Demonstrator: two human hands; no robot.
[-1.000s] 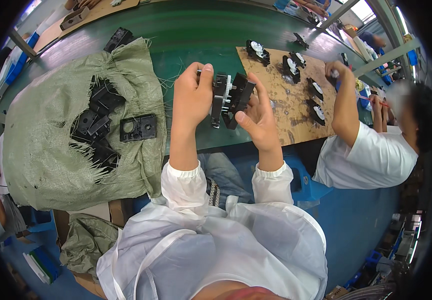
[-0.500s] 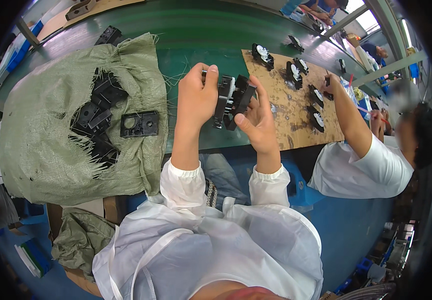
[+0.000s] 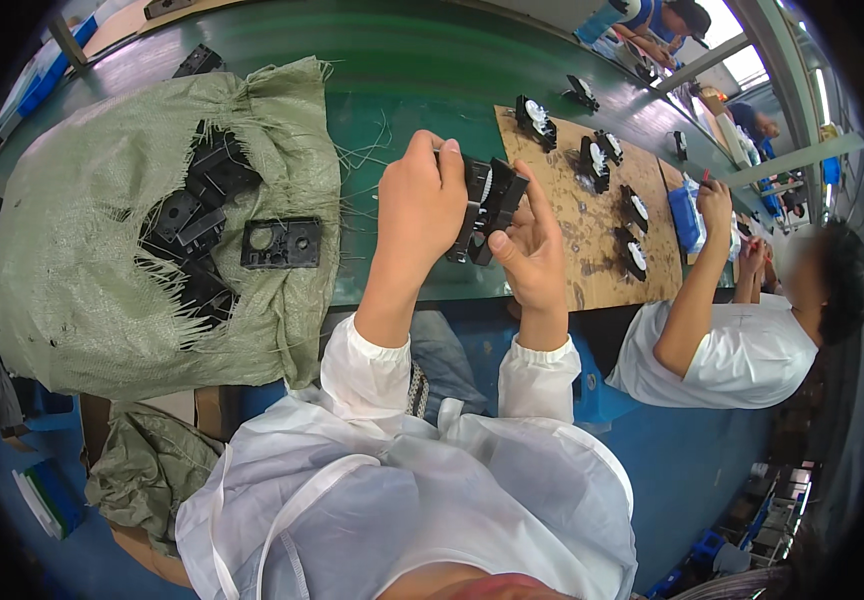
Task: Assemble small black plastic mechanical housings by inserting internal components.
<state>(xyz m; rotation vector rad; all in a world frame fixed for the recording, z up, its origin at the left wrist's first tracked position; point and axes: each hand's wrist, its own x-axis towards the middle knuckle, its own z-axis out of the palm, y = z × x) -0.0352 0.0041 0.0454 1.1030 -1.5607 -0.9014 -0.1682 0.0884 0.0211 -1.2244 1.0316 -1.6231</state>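
Above the green bench, my left hand [image 3: 420,205] grips a black gear assembly [image 3: 471,222] whose white gears show along its inner side. Facing it is a black plastic housing [image 3: 505,205], which my right hand [image 3: 540,268] holds between fingers and thumb. The two parts sit side by side, very close together; whether they touch all along cannot be made out. My left fingertips are hidden behind the gear assembly. To the left, a loose black housing [image 3: 281,243] lies on a woven green sack [image 3: 72,220], beside a torn hole showing several more housings [image 3: 192,225].
Several black assemblies with white gears [image 3: 594,163] stand on a brown board [image 3: 572,270] at the right. Beyond it sits a co-worker in a white shirt [image 3: 722,350], arms raised over the bench. Another black part [image 3: 199,61] lies behind the sack.
The gear assembly and the housing have come closer together, and the gap between them has narrowed. The co-worker's arm has drawn back from the assemblies on the board.
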